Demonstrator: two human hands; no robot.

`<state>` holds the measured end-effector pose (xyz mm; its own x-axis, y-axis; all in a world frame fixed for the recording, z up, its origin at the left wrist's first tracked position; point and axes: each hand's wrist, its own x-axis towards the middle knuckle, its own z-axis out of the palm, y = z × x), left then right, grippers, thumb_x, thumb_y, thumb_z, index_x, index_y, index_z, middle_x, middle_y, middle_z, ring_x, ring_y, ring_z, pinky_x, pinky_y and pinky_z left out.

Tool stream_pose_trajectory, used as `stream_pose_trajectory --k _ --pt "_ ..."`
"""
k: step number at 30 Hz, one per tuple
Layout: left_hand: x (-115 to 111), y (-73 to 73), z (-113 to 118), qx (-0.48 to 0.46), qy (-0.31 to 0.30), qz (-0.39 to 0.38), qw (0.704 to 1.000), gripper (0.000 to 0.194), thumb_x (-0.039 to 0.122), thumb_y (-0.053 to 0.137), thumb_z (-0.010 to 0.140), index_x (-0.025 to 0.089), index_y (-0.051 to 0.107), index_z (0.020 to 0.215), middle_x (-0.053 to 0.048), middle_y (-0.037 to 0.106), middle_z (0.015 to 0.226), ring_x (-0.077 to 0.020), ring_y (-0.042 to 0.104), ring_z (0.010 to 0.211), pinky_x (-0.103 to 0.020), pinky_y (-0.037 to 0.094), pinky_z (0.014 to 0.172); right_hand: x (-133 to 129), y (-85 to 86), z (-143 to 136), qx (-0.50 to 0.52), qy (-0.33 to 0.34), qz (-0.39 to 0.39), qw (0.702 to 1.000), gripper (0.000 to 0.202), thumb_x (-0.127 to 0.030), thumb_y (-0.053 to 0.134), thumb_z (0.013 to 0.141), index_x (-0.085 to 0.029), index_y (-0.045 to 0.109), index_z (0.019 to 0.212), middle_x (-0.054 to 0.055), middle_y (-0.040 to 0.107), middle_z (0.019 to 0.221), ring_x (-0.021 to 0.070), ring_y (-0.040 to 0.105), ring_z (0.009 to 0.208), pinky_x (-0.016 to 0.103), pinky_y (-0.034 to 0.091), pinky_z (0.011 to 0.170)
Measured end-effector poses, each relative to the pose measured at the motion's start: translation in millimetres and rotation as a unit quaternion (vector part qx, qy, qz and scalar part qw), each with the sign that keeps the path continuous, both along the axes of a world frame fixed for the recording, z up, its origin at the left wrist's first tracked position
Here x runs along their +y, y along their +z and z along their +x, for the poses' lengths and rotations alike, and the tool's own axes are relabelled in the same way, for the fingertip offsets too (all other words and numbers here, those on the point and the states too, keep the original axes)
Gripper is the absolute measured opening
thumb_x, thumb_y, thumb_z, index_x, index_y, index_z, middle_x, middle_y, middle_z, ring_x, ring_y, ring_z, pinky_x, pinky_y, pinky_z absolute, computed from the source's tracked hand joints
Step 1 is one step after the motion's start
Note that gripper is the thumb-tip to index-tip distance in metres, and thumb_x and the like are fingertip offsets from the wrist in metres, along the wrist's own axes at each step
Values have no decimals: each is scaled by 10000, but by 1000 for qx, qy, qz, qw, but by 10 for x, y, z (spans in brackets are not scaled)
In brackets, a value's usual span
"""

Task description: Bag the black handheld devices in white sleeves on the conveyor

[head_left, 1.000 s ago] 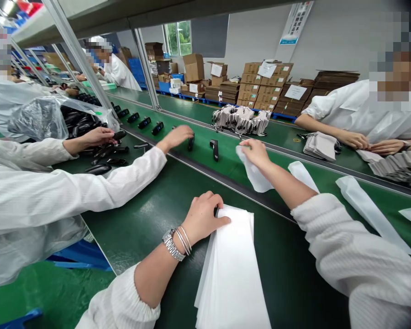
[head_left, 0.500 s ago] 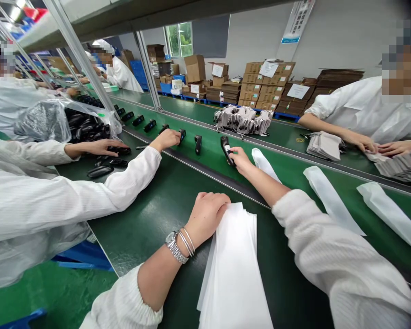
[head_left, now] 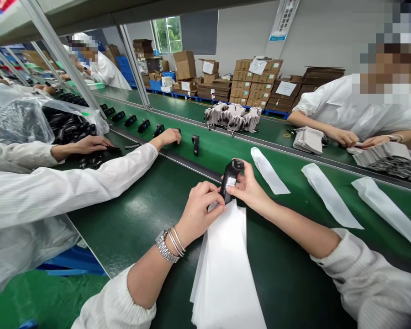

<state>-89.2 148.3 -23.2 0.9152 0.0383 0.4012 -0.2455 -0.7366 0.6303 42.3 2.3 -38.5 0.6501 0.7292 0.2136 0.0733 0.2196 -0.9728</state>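
Note:
In the head view my right hand (head_left: 248, 185) grips a black handheld device (head_left: 230, 176) with a white label, its thicker head end up. The device's lower end is at the top edge of a stack of long white sleeves (head_left: 228, 260) on the dark green table. My left hand (head_left: 203, 208) pinches the top of the uppermost sleeve, watch and bangles on its wrist. Whether the device's tip is inside the sleeve's mouth I cannot tell, as the fingers cover it. One more black device (head_left: 195, 145) stands on the green conveyor just beyond.
A co-worker's hand (head_left: 169, 137) reaches in from the left over the conveyor (head_left: 212, 153), beside a row of black devices (head_left: 130, 120). Filled white sleeves (head_left: 332, 196) lie to the right. Grey bundles (head_left: 233, 116) and another person (head_left: 356, 105) are across the line.
My right hand has brought the black device from the conveyor back to the sleeve stack. My left hand's fingers have closed on the top sleeve's edge. The view has shifted slightly right.

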Motion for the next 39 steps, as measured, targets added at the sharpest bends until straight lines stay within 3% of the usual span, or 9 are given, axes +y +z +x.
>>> stream_pose_trajectory --k 3,9,15,19,22,24,28,32,39 --pt "-7 30 -40 -35 15 -49 998 90 238 580 869 193 617 801 -36 516 963 -159 513 967 -327 424 911 31 -29 -99 -39 42 -48 997 362 -480 564 890 -284 567 1194 59 570 1230 211 569 1132 364 491 927" --pt "42 19 -28 -65 103 -139 983 135 239 545 884 178 564 766 -23 500 918 -138 519 914 -282 443 854 45 101 -355 -5 215 -101 971 306 -466 621 857 -169 686 889 56 693 894 199 656 858 343 506 816" --pt "120 -65 60 51 112 -86 989 148 316 578 854 186 583 784 -20 553 884 -153 521 874 -293 437 808 156 303 429 -24 -120 -62 991 297 -498 563 855 -201 583 863 27 667 756 167 613 648 284 493 609" --pt "123 -109 61 152 87 11 985 176 345 689 758 204 608 827 -11 571 906 -188 521 916 -340 401 840 338 299 1290 -228 -313 -147 910 241 -386 481 888 -190 542 761 30 609 720 191 582 712 296 467 659" --pt "101 -129 59 161 49 33 985 71 264 600 830 203 608 794 4 585 891 -171 530 922 -342 366 863 562 185 1566 -373 -330 -259 828 143 -262 492 856 -179 601 896 87 632 955 244 574 940 353 451 822" --pt "91 -139 63 147 44 44 987 138 249 521 885 202 605 786 8 592 873 -156 531 903 -339 350 862 759 62 1551 -413 -266 -306 815 301 -240 524 831 -201 588 1122 106 597 1119 261 548 1045 380 433 891" --pt "93 -153 72 130 45 79 987 248 295 445 941 195 603 777 4 596 841 -147 530 864 -338 336 854 1146 -208 1381 -344 -158 -363 852 469 -364 595 818 -277 526 1274 100 565 1128 290 536 1066 432 417 931" --pt "91 -145 71 116 30 74 990 238 265 421 953 193 590 801 15 614 816 -131 540 823 -337 332 871 1313 -373 1375 -270 -197 -358 872 260 -329 580 820 -227 590 1059 109 557 1090 302 525 1072 465 402 942" --pt "89 -110 48 61 41 69 995 85 203 514 903 199 564 834 32 584 838 -121 517 828 -328 336 888 896 -232 1104 -92 -177 -219 955 478 -255 513 816 -258 352 1267 0 611 887 173 635 766 342 538 710"
